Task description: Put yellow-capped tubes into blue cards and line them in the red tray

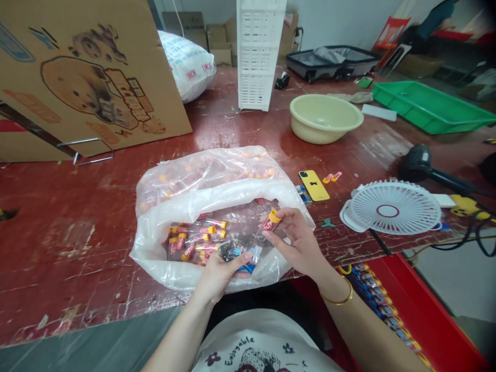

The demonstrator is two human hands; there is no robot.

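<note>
A large clear plastic bag (163, 266) lies on the table with its mouth rolled open towards me. Inside are several small red tubes with yellow ends (186, 240). Over the bag's near side, my left hand (222, 268) is closed on a small dark-and-blue printed packet (238, 253); its exact kind is hard to make out. Just right of that, my right hand (296, 237) pinches one red tube with a yellow end (272, 221) between thumb and fingers, its yellow rim tilted up. The tube and the packet are apart.
Right of the bag lie a yellow phone (314, 185) and a white round fan (391, 207). Behind stand a cream basin (326, 120), a white basket stack (259, 57) and a green tray (430, 111). A cardboard box (89, 77) fills the left; a red bin (430, 305) sits below the table edge.
</note>
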